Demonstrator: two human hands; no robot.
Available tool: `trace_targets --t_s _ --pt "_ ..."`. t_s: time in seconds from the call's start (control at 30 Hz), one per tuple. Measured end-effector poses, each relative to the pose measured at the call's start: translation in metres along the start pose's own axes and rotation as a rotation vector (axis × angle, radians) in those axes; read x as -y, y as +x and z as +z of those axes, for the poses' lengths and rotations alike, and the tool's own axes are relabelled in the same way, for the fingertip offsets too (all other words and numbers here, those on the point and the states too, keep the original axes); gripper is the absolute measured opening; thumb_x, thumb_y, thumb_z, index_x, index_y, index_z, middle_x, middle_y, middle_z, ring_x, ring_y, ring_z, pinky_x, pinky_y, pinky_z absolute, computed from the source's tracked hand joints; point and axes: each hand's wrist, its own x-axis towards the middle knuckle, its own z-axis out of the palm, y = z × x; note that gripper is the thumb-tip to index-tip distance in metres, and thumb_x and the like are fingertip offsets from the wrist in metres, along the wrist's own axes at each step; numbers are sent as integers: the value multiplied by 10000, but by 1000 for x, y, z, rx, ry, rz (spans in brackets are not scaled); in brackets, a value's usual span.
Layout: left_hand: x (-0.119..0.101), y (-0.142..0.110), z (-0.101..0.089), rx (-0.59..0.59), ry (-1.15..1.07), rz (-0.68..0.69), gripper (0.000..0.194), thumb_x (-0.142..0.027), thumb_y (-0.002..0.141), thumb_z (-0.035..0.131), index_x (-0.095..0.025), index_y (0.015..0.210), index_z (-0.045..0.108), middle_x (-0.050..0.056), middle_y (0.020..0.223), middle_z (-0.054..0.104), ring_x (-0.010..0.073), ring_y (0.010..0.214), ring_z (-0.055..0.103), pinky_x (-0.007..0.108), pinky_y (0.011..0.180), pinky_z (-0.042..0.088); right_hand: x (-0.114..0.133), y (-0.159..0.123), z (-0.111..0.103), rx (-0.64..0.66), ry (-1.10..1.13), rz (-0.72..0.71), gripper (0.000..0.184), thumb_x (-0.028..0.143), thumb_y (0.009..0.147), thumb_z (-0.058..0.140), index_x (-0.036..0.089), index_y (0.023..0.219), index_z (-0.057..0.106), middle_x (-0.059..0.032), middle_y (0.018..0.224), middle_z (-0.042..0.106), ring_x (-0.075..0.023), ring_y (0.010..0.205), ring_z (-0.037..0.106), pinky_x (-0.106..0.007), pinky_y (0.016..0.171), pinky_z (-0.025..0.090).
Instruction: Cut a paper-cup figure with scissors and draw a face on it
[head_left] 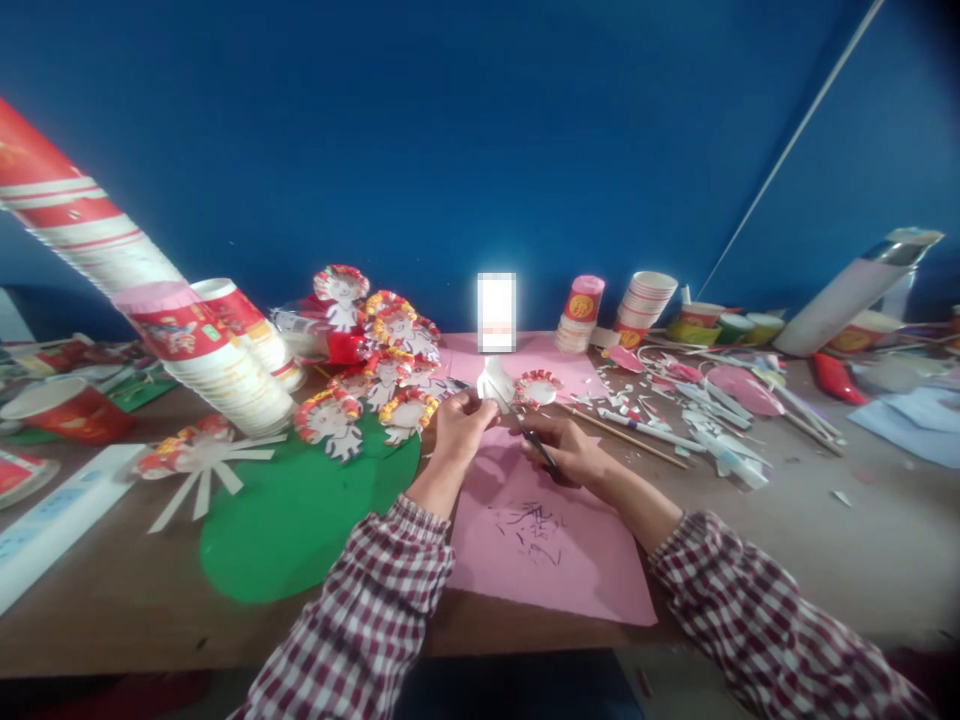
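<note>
- In the head view, a small white paper piece (493, 385) right in the middle, at 2 o'clock from the left hand (457, 428) and touching it.
- In the left hand, a snug pinch of thumb and fingers on the low part of the white paper piece, with hardly any gap.
- In the right hand (568, 450), curled closed around the handles, a pair of dark scissors (549, 460).
- From the right hand to the white paper piece, about 10 o'clock, a little way off. Nearer to it, the left hand.
- Along the white paper piece, roughly 12 to 6, fatter low down. Up top, hard to see past a blurry block.
- Along the scissors, from 5 up to 11, with tips at the paper's low right side. Touching or just beside it, cannot tell.
- At 3 o'clock from the white paper piece, close by, a red frilly ring (538, 388).
- At 6 o'clock, under both hands, a pink sheet (600, 575) with black marks.
- At 8 o'clock from the left hand, a round green sheet (262, 545); at 9, frilly paper shapes (330, 420).
</note>
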Motion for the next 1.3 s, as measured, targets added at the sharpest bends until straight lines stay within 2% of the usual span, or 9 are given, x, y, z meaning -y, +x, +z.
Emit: trace_targets --t_s 0.43,1.0,1.3 --pt "-3 -1 2 -7 -17 -18 163 -265 610 721 -147 664 622 -6 604 598 115 580 572 264 629 515 2 0 0 9 -8 13 411 430 732 707 127 1008 669 10 616 555 -106 529 499 -235 496 387" --pt "-4 -2 3 -1 -13 -19 170 -275 599 730 -147 657 633 -7 596 599 117 573 570 257 613 494 4 0 1 4 -26 20 496 473 700 722 102 1027 684 3 602 541 -101 515 480 -241 487 374" --pt "4 2 0 -10 -28 -16 205 -295 596 744 -140 690 649 8 619 614 125 594 584 272 641 508 3 1 0 -3 -64 -19 520 501 708 705 88 1024 690 17 571 504 -94 513 446 -227 470 351"
